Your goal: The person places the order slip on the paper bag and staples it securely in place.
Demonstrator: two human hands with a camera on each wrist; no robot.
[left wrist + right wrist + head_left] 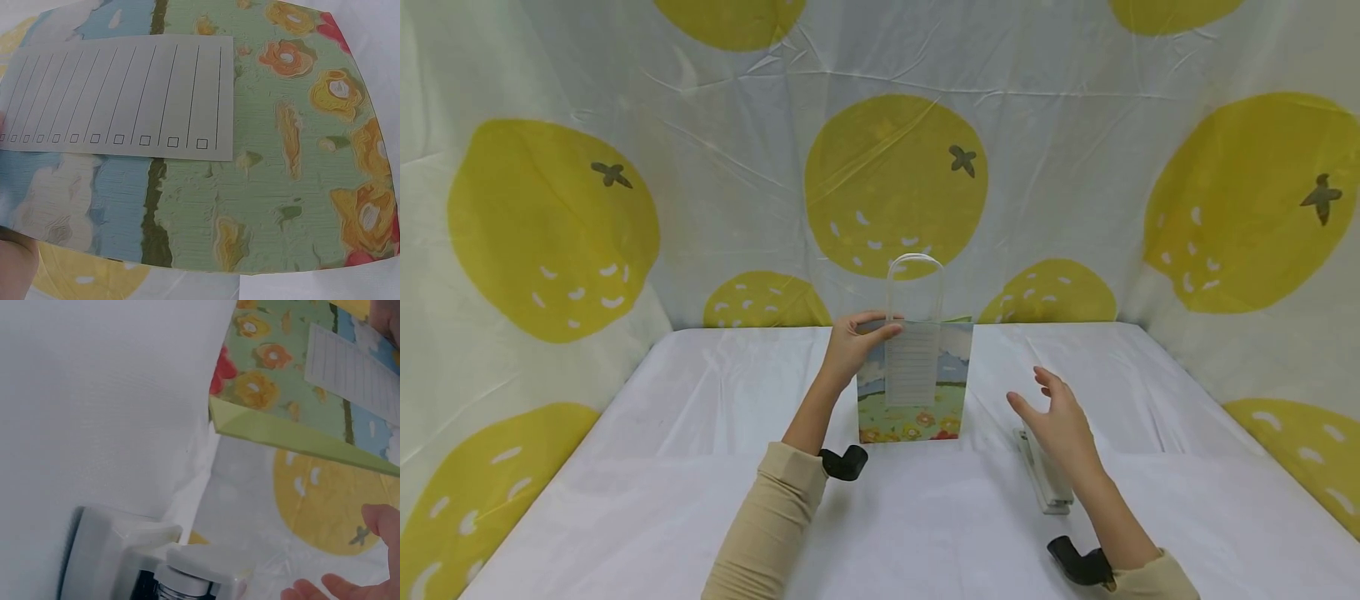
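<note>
A paper gift bag (953,408) with painted flowers and sky stands upright on the table in the head view. Against its front lies a lined paper slip (912,367) with a row of small checkboxes, seen closely as a checklist (119,94) in the left wrist view. My left hand (856,343) pinches the bag's top edge and the slip between thumb and fingers. My right hand (1063,425) hovers over a white stapler (1047,479), fingers spread and holding nothing. Part of the stapler (112,550) shows at the bottom of the right wrist view.
The bag's white handle (889,287) stands up above its rim. A white cloth (715,392) covers the table. Behind and at both sides hangs a curtain (737,167) printed with yellow lemons.
</note>
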